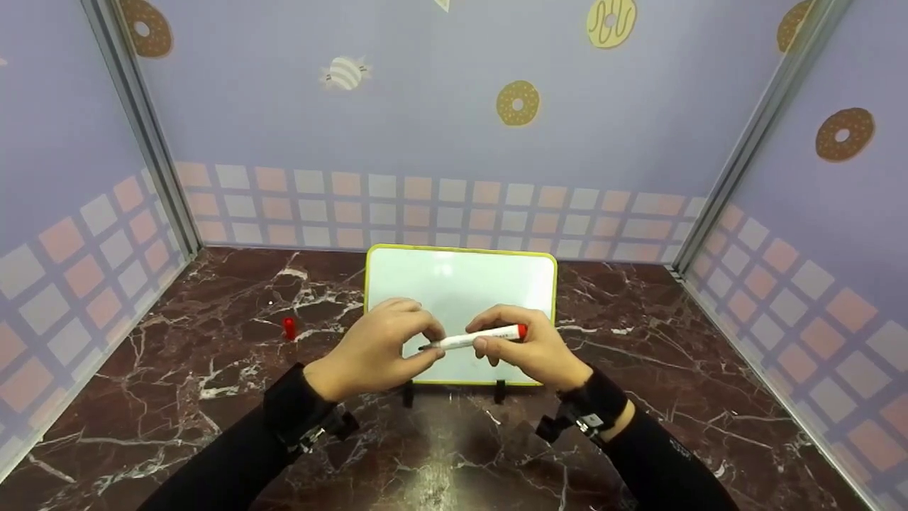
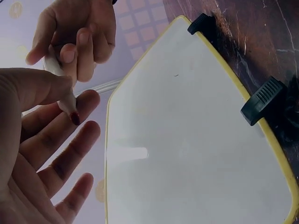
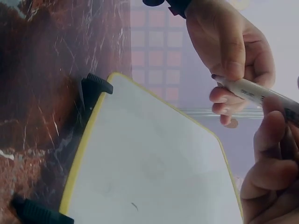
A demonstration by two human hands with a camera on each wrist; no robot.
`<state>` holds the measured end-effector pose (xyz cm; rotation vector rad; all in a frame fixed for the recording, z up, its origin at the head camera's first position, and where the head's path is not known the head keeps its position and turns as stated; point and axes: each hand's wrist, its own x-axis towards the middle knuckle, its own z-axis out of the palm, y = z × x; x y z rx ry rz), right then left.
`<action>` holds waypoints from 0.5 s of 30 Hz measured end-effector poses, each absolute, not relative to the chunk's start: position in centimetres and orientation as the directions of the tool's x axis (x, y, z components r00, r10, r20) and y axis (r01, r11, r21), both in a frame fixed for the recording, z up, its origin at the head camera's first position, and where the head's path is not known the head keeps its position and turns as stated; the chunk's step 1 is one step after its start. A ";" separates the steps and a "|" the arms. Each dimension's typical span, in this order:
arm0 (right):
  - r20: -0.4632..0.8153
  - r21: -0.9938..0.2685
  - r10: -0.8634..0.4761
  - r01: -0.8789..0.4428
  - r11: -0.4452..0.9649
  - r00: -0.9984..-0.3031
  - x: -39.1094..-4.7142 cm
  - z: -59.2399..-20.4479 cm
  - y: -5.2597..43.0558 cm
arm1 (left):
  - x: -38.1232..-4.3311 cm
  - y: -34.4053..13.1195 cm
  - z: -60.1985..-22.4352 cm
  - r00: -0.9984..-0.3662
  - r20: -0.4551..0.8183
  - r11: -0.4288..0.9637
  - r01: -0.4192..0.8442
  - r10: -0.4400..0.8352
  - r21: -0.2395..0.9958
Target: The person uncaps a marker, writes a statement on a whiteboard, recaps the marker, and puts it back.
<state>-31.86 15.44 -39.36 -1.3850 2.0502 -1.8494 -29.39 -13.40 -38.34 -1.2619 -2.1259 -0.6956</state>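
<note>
Both hands hold one whiteboard marker (image 1: 489,336), white with a red end, in front of a whiteboard (image 1: 454,284). Its dark tip is bare and points left. My left hand (image 1: 390,344) pinches the barrel between thumb and index finger just behind the tip; the other fingers spread loosely in the left wrist view. Toward the red end, my right hand (image 1: 528,344) grips the barrel between thumb and fingers. The yellow-rimmed whiteboard leans back on black feet (image 2: 264,100), with a small dark mark (image 3: 134,206) on its surface. A red cap (image 1: 289,328) stands on the table, left of the left hand.
The dark red marbled table (image 1: 213,397) carries the board and cap. Lilac walls (image 1: 440,128) with printed doughnuts and pastel squares enclose its back and sides. Grey metal posts (image 1: 752,135) mark the back corners.
</note>
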 end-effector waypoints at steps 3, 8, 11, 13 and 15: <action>0.500 -0.824 -0.623 -0.551 -0.130 -0.602 -31.9 -39.5 15.4 | -29.4 -13.2 -38.4 -0.376 0.713 0.406 0.903 0.592 0.139; 0.496 -0.842 -0.627 -0.510 -0.177 -0.601 -32.0 -39.7 15.3 | -29.3 -13.0 -38.6 -0.376 0.714 0.389 0.908 0.591 0.156; 0.496 -0.845 -0.633 -0.498 -0.195 -0.595 -32.0 -39.7 15.2 | -29.2 -12.9 -38.6 -0.376 0.710 0.381 0.910 0.595 0.163; 0.503 -0.840 -0.635 -0.505 -0.199 -0.587 -31.9 -39.7 15.1 | -29.1 -12.8 -38.6 -0.374 0.711 0.378 0.911 0.596 0.163; 0.513 -0.833 -0.638 -0.513 -0.208 -0.574 -32.0 -39.8 15.0 | -29.1 -12.7 -38.7 -0.376 0.709 0.378 0.911 0.596 0.166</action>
